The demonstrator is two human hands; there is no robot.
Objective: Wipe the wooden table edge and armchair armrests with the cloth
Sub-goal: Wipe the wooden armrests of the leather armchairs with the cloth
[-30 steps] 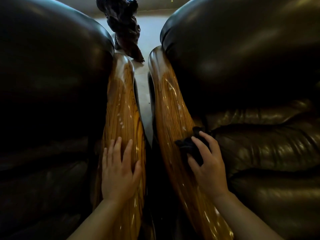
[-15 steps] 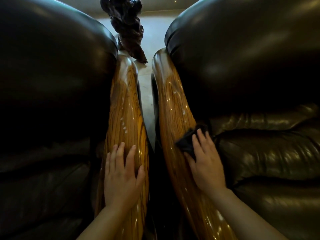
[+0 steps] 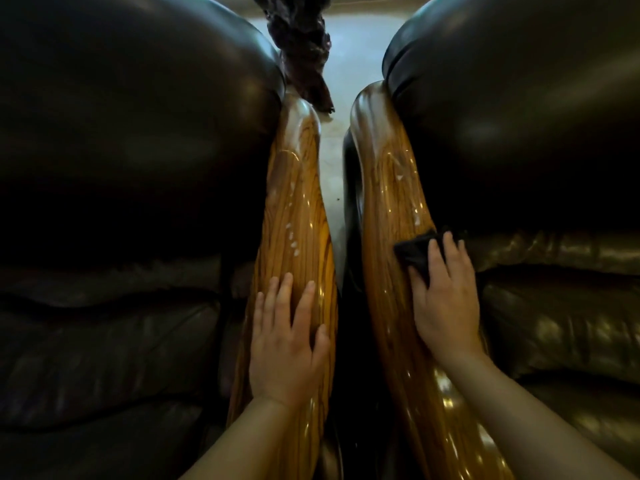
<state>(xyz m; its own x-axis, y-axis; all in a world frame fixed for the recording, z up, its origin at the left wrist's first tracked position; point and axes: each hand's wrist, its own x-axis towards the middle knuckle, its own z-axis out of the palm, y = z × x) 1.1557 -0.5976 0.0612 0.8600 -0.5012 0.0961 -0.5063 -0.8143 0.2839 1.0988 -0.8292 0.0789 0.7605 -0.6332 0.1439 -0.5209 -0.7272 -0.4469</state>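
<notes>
Two glossy wooden armrests run away from me side by side. My left hand (image 3: 285, 337) lies flat and open on the left armrest (image 3: 294, 209), holding nothing. My right hand (image 3: 445, 296) presses a small black cloth (image 3: 414, 251) onto the right armrest (image 3: 394, 188), at its inner edge beside the leather cushion. Most of the cloth is hidden under my fingers. Pale droplets or smears show on both armrests ahead of my hands.
Dark leather armchairs (image 3: 121, 168) bulge on both sides, the right chair (image 3: 536, 116) close against my right hand. A narrow dark gap (image 3: 346, 306) separates the armrests. A dark carved wooden object (image 3: 301, 53) stands on the pale floor (image 3: 353, 50) beyond.
My right hand has slid the cloth forward along the right armrest, toward its far end. My left hand has stayed resting on the left armrest.
</notes>
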